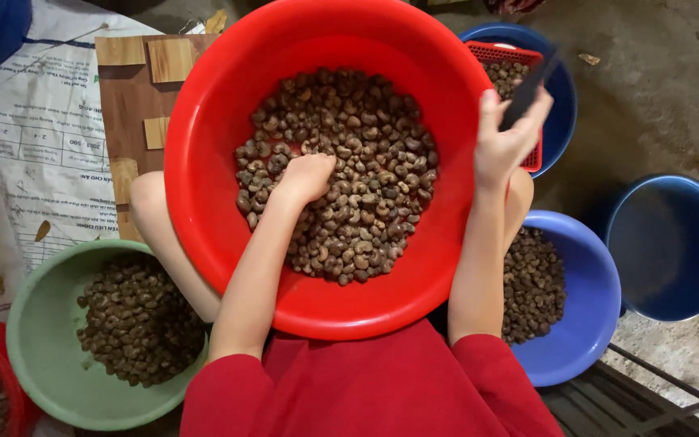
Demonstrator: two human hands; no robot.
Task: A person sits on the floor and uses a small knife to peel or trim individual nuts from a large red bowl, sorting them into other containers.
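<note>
A big red basin (pixel 204 186) rests in my lap, half full of brown cashew nuts in their shells (pixel 366 162). My left hand (pixel 307 176) is pushed into the nuts near the basin's middle, fingers curled down among them. My right hand (pixel 507 133) hovers over the basin's right rim, closed on a dark narrow blade-like tool (pixel 527 91) that points up and right. Whether the left hand has hold of a nut is hidden by the pile.
A green bowl of nuts (pixel 34 340) sits at lower left, a light blue bowl of nuts (pixel 592 307) at right, an empty dark blue basin (pixel 673 243) further right. A red basket in a blue tub (pixel 511 61) is behind. A wooden board (pixel 135 97) and a printed sack (pixel 34 154) lie left.
</note>
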